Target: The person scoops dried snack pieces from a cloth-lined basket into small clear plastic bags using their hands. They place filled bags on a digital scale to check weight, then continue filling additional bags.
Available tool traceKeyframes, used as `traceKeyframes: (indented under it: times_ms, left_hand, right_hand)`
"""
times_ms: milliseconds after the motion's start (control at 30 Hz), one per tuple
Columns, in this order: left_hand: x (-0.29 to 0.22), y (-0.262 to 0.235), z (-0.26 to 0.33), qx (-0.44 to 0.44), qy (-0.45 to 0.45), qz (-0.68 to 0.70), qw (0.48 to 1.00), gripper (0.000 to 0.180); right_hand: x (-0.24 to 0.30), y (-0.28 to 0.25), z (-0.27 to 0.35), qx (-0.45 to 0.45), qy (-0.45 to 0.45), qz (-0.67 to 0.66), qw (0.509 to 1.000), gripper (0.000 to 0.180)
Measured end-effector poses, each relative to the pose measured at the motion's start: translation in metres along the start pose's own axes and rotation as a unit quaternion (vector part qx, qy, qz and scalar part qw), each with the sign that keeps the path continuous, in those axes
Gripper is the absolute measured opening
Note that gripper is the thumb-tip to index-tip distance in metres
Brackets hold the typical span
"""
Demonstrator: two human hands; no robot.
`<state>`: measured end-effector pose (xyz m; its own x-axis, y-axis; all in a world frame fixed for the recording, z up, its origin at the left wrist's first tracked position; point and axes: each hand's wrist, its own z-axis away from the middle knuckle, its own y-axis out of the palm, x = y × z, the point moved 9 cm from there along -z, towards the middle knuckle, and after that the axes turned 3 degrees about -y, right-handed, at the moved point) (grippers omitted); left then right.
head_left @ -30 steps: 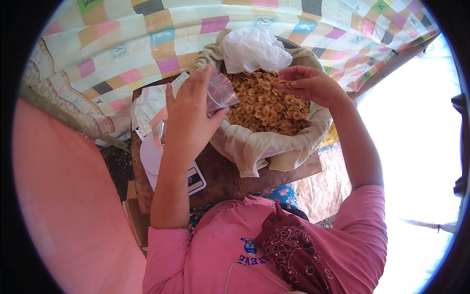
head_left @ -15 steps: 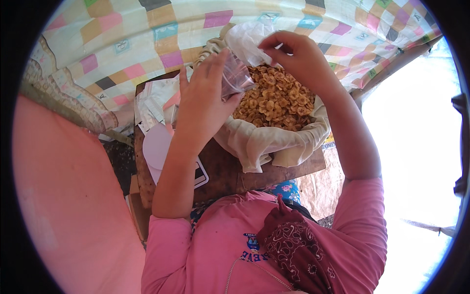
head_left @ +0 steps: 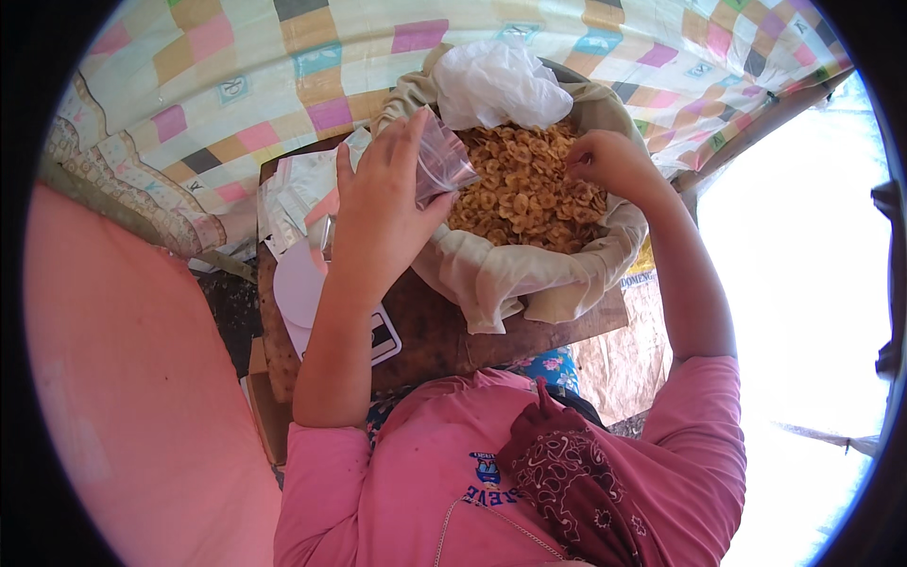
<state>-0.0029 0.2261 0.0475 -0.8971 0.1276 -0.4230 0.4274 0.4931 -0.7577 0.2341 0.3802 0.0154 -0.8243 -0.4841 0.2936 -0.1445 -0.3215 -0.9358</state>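
Note:
My left hand (head_left: 383,194) grips a clear plastic pouch (head_left: 442,163), its thumb and fingers around the side, at the left edge of a cloth-lined basket. Brown banana chips (head_left: 524,189) fill the basket, and its cream cloth (head_left: 510,274) hangs over the near rim. Above the right side of the chips is my right hand (head_left: 609,165), fingers curled in and pressed together; whatever they hold, if anything, is too small to make out. A crumpled white plastic bag (head_left: 501,85) lies on the far part of the chips and rim.
Left of the basket, a white scale with a round plate (head_left: 300,279) stands on the brown wooden table (head_left: 425,321), partly behind my left forearm. Several flat clear packets (head_left: 288,198) lie beyond it. A checked plastic sheet (head_left: 236,94) hangs behind the table.
My right hand has let go of the white plastic bag at the back and moved down and right over the chips. The left hand with its pouch has shifted slightly left.

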Motion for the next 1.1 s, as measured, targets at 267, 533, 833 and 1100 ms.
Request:
traceKeyframes:
  times_ms: [267, 533, 833, 1100]
  left_hand:
    - [-0.006, -0.003, 0.002, -0.002, -0.013, 0.001, 1.000, 0.087]
    - [0.003, -0.008, 0.008, 0.008, -0.014, -0.015, 1.000, 0.089]
    - [-0.003, -0.004, 0.008, 0.018, 0.000, -0.019, 1.000, 0.088]
    - [0.002, -0.006, 0.010, 0.004, -0.014, -0.018, 1.000, 0.087]
  right_hand:
    - [0.065, 0.032, -0.028, -0.044, -0.144, 0.117, 0.982, 0.018]
    - [0.042, 0.009, -0.036, 0.016, -0.113, -0.072, 0.991, 0.011]
    - [0.054, 0.015, -0.048, -0.070, -0.111, 0.144, 0.981, 0.017]
    - [0.072, 0.031, -0.042, -0.081, -0.134, 0.251, 0.955, 0.018]
